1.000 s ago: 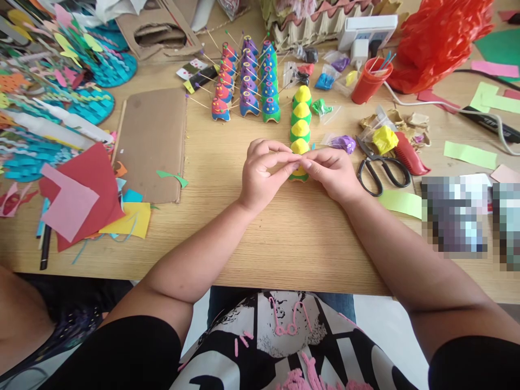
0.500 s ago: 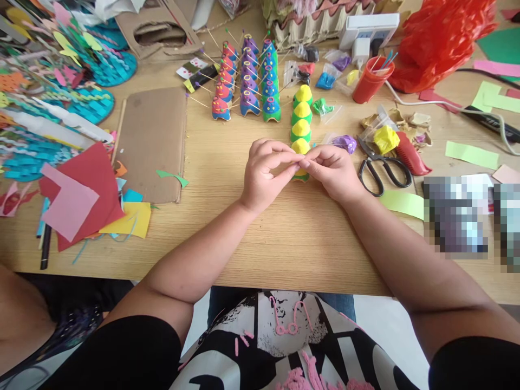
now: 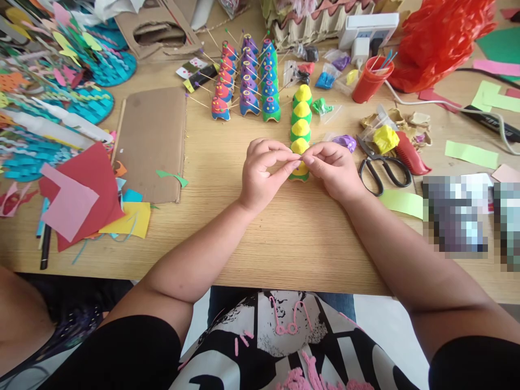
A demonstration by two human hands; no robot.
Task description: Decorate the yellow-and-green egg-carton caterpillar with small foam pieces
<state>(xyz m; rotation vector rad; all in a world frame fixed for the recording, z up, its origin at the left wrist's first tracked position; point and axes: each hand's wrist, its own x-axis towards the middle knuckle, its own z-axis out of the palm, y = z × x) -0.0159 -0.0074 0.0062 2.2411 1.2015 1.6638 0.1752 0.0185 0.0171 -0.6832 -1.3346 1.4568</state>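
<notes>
A strip of egg-carton cups covered in green with yellow clay caps (image 3: 301, 128) stands upright on the table, its near end partly behind my fingers. My left hand (image 3: 262, 172) reaches in from the left, thumb and forefinger pinched over the nearest cup. From the other side my right hand (image 3: 335, 170) pinches too, its fingertips meeting the left ones. Whatever lies between the fingertips is too small to name. Purple clay in a bag (image 3: 344, 142) lies just beyond my right hand, and black-handled scissors (image 3: 384, 168) rest to its right.
Behind stand decorated carton strips in red and blue (image 3: 221, 103), purple (image 3: 249, 97) and blue-green (image 3: 270, 100), with pins sticking out. Cardboard (image 3: 150, 146) and paper scraps (image 3: 71, 208) lie left. A red cup (image 3: 372, 81), clay bags and a red plastic bag (image 3: 441, 43) are at back right.
My fingertips have shifted very slightly at the near end of the strip, and a little more of its nearest cup shows beneath them. Everything else stays in place.
</notes>
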